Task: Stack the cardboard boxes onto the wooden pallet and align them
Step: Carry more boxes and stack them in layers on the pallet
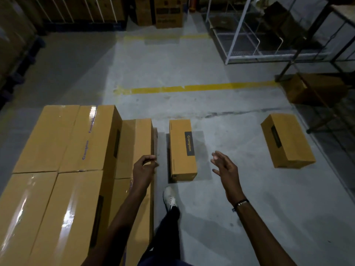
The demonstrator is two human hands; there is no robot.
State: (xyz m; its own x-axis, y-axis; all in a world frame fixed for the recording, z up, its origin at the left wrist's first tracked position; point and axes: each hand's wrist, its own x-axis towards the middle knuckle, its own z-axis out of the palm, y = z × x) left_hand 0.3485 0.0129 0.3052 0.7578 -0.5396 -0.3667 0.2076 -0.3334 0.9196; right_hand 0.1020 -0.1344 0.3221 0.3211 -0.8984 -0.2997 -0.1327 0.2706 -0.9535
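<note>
Several brown cardboard boxes form a stack (63, 150) at the left; the pallet under it is hidden. A lower row of boxes (134, 146) runs along the stack's right side. One long box with a dark label (182, 150) lies on the floor just right of the stack. Another box (287, 141) lies farther right. My left hand (145, 169) hovers with loosely curled fingers beside the lower row, holding nothing. My right hand (224, 167) is spread open in the air, right of the labelled box. Neither hand touches a box.
A yellow floor line (201, 88) crosses ahead. A white wire rack (249, 35) and dark shelving (326, 64) stand at the right, with a box (311, 91) under the shelving. More cartons (163, 12) stand at the back. My shoe (169, 196) is on the grey floor.
</note>
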